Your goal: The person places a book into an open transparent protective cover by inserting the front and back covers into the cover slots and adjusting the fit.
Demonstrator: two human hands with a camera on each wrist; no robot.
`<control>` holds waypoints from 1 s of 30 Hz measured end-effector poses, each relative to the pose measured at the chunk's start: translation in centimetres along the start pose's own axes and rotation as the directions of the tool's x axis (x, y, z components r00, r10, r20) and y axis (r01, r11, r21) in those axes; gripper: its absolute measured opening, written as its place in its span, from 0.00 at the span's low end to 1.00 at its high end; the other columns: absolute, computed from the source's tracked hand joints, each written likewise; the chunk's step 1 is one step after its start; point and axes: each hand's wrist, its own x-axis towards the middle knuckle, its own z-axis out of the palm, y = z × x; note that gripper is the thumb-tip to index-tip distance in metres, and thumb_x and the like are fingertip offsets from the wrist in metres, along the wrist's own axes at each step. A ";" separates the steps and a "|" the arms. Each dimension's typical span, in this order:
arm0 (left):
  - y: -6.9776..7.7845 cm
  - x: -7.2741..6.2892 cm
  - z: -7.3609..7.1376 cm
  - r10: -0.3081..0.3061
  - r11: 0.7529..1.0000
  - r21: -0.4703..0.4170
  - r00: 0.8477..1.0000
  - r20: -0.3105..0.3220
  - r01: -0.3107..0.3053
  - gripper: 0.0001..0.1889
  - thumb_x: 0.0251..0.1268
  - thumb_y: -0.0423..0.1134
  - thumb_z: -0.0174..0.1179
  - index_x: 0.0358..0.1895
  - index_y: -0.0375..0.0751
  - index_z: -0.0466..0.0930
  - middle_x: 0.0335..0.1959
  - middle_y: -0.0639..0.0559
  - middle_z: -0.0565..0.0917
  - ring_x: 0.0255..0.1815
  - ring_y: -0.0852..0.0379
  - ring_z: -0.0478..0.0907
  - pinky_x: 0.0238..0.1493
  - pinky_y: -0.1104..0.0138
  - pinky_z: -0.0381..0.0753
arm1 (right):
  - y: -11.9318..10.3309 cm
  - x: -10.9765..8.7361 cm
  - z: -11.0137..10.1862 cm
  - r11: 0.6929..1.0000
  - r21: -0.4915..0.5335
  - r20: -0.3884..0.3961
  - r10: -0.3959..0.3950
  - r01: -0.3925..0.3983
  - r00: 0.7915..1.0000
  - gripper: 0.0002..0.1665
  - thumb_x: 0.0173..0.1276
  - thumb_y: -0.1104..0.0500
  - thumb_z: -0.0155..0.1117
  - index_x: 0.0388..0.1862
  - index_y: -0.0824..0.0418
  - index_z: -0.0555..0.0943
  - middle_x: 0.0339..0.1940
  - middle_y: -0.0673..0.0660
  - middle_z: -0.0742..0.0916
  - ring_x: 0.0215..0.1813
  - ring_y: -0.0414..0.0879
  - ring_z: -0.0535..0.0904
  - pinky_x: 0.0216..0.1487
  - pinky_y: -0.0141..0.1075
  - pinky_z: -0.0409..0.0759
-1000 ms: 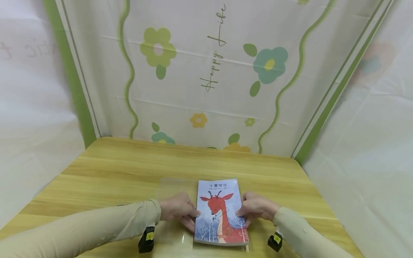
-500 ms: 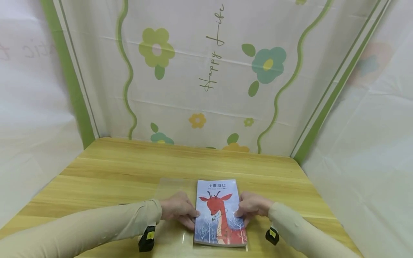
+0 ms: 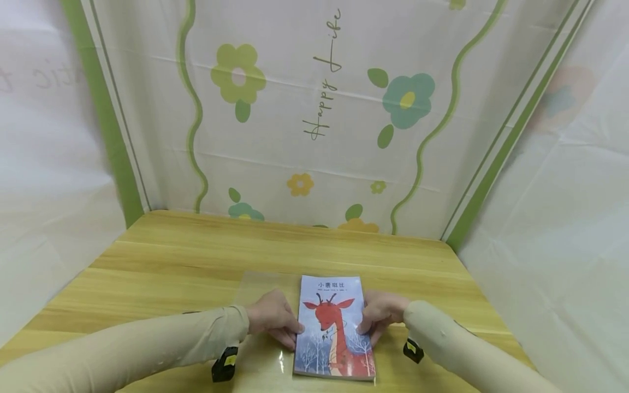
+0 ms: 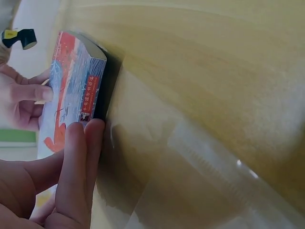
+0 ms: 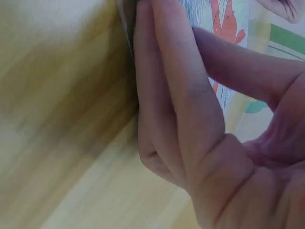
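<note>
A paperback book [image 3: 334, 327] with a red deer on a pale blue cover lies near the table's front, its title at the far end. My left hand [image 3: 274, 317] holds its left edge, thumb on the cover and fingers along the spine. Opposite, my right hand [image 3: 384, 312] pinches the right edge with the thumb on top. In the left wrist view the red label on the book's spine [image 4: 90, 95] shows beside my left fingertips [image 4: 74, 133]. A clear plastic sheet [image 4: 157, 157] lies next to and partly beneath the book.
The wooden table [image 3: 221, 245] stretches away to a white curtain [image 3: 295, 109] printed with flowers and green waves. More white cloth hangs at both sides. Each wrist carries a small black camera, such as the left wrist camera [image 3: 225, 364].
The book has turned slightly and its near edge has slid a little toward me. My right hand has shifted slightly left with it; the left hand has barely moved.
</note>
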 end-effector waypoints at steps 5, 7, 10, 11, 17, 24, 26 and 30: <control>0.1 -0.1 -0.1 0.012 0.997 0.070 0.999 -0.043 -0.009 0.08 0.53 0.28 0.73 0.20 0.31 0.85 0.15 0.43 0.82 0.17 0.50 0.84 0.20 0.69 0.83 | -0.4 -0.2 0.2 0.992 -0.125 -0.042 -0.007 0.002 0.999 0.19 0.55 0.70 0.73 0.43 0.65 0.74 0.26 0.64 0.85 0.16 0.44 0.78 0.16 0.32 0.80; 0.0 -0.1 -0.2 0.010 0.997 0.074 0.999 -0.053 -0.006 0.08 0.52 0.29 0.73 0.20 0.31 0.85 0.14 0.43 0.82 0.17 0.51 0.84 0.20 0.69 0.82 | -0.5 -0.4 0.2 0.986 -0.167 -0.063 -0.013 0.002 0.998 0.21 0.54 0.68 0.75 0.42 0.64 0.74 0.25 0.62 0.85 0.13 0.41 0.73 0.13 0.28 0.75; -0.1 -0.1 -0.3 0.005 0.999 0.043 0.999 -0.047 -0.003 0.08 0.52 0.28 0.73 0.20 0.31 0.85 0.15 0.42 0.83 0.18 0.50 0.84 0.21 0.68 0.83 | -0.4 -0.6 0.1 0.975 -0.222 -0.096 -0.023 0.001 0.995 0.19 0.54 0.65 0.76 0.39 0.63 0.74 0.23 0.60 0.84 0.12 0.39 0.69 0.12 0.25 0.69; -0.2 0.0 -0.3 0.007 0.999 0.037 0.999 -0.043 -0.006 0.08 0.52 0.28 0.73 0.21 0.31 0.85 0.15 0.42 0.83 0.18 0.50 0.84 0.21 0.68 0.83 | -0.4 -0.6 0.1 0.970 -0.242 -0.107 -0.030 0.003 0.994 0.18 0.53 0.64 0.77 0.37 0.63 0.75 0.22 0.59 0.83 0.12 0.39 0.68 0.12 0.25 0.68; -0.6 0.3 -0.4 0.026 1.000 0.017 1.000 -0.004 -0.025 0.07 0.51 0.28 0.73 0.21 0.31 0.85 0.16 0.41 0.83 0.18 0.49 0.84 0.22 0.67 0.84 | 0.2 -1.3 0.0 0.946 -0.320 -0.143 -0.109 0.058 0.984 0.16 0.53 0.60 0.78 0.21 0.64 0.77 0.10 0.52 0.76 0.11 0.38 0.65 0.12 0.25 0.62; -1.1 0.3 -0.3 0.043 0.999 -0.034 0.999 0.019 -0.042 0.06 0.52 0.28 0.73 0.23 0.30 0.86 0.17 0.40 0.83 0.19 0.48 0.85 0.23 0.65 0.85 | 1.2 -2.5 -0.6 0.957 -0.235 -0.143 -0.207 0.170 0.968 0.19 0.61 0.59 0.72 0.16 0.65 0.76 0.08 0.51 0.74 0.12 0.39 0.62 0.14 0.27 0.59; -1.1 0.4 -0.2 0.041 0.998 -0.043 0.999 0.017 -0.040 0.06 0.52 0.28 0.73 0.23 0.30 0.86 0.17 0.40 0.83 0.19 0.48 0.85 0.23 0.65 0.85 | 1.3 -2.7 -0.9 0.963 -0.167 -0.120 -0.232 0.211 0.965 0.19 0.64 0.59 0.69 0.18 0.66 0.76 0.09 0.51 0.74 0.12 0.39 0.63 0.14 0.27 0.60; -1.1 0.4 -0.2 0.043 0.999 -0.018 0.999 0.000 -0.043 0.06 0.51 0.28 0.73 0.22 0.31 0.86 0.16 0.41 0.83 0.19 0.49 0.84 0.23 0.66 0.84 | 1.6 -2.8 -1.3 0.961 -0.018 -0.062 -0.277 0.276 0.959 0.17 0.69 0.59 0.65 0.22 0.68 0.77 0.14 0.53 0.78 0.14 0.41 0.70 0.15 0.28 0.65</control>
